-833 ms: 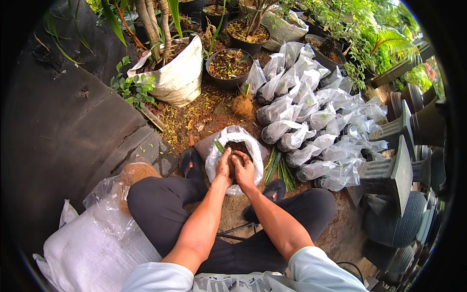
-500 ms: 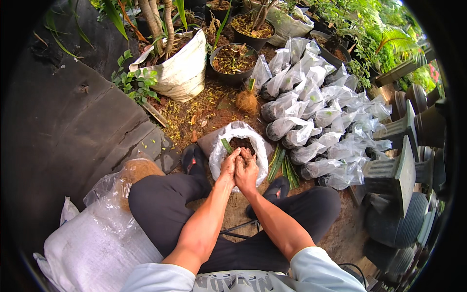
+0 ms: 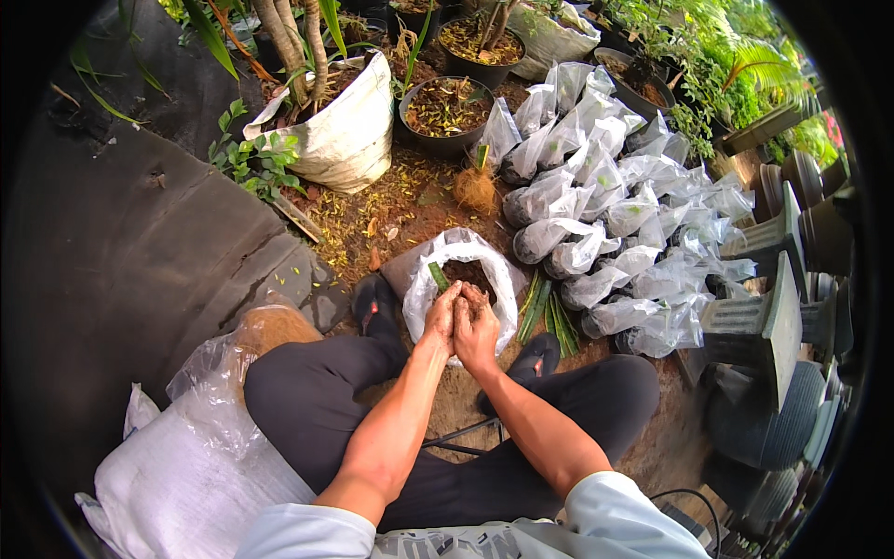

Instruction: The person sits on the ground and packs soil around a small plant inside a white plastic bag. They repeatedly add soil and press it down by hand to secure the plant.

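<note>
A white sack (image 3: 504,270) with its rim folded open stands between my feet, with dark brown soil (image 3: 468,272) inside. Over its near rim, my left hand (image 3: 441,318) and my right hand (image 3: 477,326) are cupped together. Their fingers are closed and smeared with dirt, and a bit of brown soil shows between them; the palms hide how much they hold. A green leaf strip (image 3: 438,277) sticks up inside the sack by my left fingertips.
Right of the sack lie long cut green leaves (image 3: 548,312) and rows of clear plastic bags (image 3: 596,200) with dark bottoms. A fibrous brown ball (image 3: 475,189) sits beyond it. Potted plants (image 3: 447,112) stand at the back, a white bag (image 3: 191,466) at left, grey pedestals (image 3: 759,326) at right.
The view has shifted slightly. My hands stay pressed together over the sack, with the right fingers closed a little differently; more of the soil inside the sack shows.
</note>
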{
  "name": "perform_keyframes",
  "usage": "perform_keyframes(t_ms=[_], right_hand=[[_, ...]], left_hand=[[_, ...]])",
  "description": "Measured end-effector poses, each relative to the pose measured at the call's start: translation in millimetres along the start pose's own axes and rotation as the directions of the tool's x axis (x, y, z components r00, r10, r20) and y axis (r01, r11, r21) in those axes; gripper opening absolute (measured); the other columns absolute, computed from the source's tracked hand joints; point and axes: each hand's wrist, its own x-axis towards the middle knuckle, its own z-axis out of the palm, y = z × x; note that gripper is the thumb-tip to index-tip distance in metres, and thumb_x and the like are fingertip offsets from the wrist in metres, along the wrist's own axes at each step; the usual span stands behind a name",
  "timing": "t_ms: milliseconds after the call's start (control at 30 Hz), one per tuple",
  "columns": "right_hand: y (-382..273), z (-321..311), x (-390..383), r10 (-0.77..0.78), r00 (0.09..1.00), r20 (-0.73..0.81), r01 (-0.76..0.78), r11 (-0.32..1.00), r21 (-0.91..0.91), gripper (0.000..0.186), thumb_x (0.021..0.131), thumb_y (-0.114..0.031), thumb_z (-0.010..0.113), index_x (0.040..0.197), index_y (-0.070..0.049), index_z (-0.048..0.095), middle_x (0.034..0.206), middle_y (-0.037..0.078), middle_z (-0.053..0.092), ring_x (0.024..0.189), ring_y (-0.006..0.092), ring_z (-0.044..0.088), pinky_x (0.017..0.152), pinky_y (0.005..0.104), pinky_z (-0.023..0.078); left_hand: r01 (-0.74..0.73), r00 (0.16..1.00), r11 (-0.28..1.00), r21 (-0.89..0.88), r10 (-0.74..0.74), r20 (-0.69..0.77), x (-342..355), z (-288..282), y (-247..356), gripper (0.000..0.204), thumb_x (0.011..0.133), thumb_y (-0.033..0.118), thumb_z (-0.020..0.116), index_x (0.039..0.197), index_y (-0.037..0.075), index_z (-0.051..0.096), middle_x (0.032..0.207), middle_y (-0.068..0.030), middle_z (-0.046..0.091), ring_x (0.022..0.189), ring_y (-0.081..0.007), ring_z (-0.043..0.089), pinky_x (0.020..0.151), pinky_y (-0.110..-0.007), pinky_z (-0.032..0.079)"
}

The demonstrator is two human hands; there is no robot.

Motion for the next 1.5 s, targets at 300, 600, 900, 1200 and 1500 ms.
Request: perform_keyframes(t_ms=[300,600,900,1200,1500], right_hand=[[-4,12,3,0.333,0.942,0.048,-0.332,0.898,0.290,0.035,0.098,-0.023,0.057,0.122,0.002,0.061,0.125,0.018,0.063,0.114,0.0254,0.060,0.097,0.0350,0.046],[-2,-6,-4,0.147,0.989,-0.006,-0.145,0.979,0.145,0.036,0.100,-0.022,0.047,0.122,0.002,0.061,0.122,0.022,0.062,0.114,0.0333,0.060,0.098,0.0388,0.045],[9,0,17,0.698,0.615,0.366,-0.670,0.219,0.709,0.038,0.100,-0.032,0.049,0.121,-0.003,0.061,0.120,0.009,0.062,0.105,0.0225,0.061,0.091,0.0373,0.048],[10,9,3,0.443,0.893,0.086,-0.407,0.709,0.577,0.023,0.098,-0.017,0.055,0.106,0.001,0.066,0.105,0.011,0.067,0.097,0.0194,0.062,0.087,0.0348,0.048],[5,12,12,0.559,0.808,0.188,-0.511,0.504,0.696,0.035,0.102,-0.027,0.049,0.097,0.002,0.068,0.091,0.011,0.068,0.080,0.0172,0.060,0.071,0.0325,0.049]], left_hand=[[-0.153,0.980,0.985,0.074,0.162,-0.119,-12,9,6,0.029,0.089,0.032,0.070,0.101,0.006,0.066,0.093,-0.0036,0.064,0.085,-0.0167,0.061,0.072,-0.033,0.051],[-0.170,0.976,0.974,0.148,0.187,-0.108,-5,13,-11,0.022,0.088,0.028,0.069,0.092,0.005,0.067,0.084,-0.0050,0.067,0.074,-0.0170,0.063,0.067,-0.032,0.052],[-0.491,0.842,0.682,0.541,0.530,0.096,-12,17,-6,0.024,0.090,0.026,0.069,0.089,0.002,0.066,0.082,-0.0016,0.065,0.072,-0.0128,0.059,0.064,-0.030,0.046],[-0.431,0.874,0.881,0.193,0.462,-0.154,-12,16,-17,0.021,0.085,0.019,0.076,0.082,0.010,0.057,0.083,-0.0010,0.061,0.078,-0.0120,0.059,0.067,-0.031,0.047],[-0.609,0.755,0.638,0.471,0.649,0.096,-3,6,-19,0.012,0.087,0.005,0.071,0.081,0.002,0.061,0.083,-0.0016,0.063,0.076,-0.0104,0.058,0.069,-0.027,0.047]])
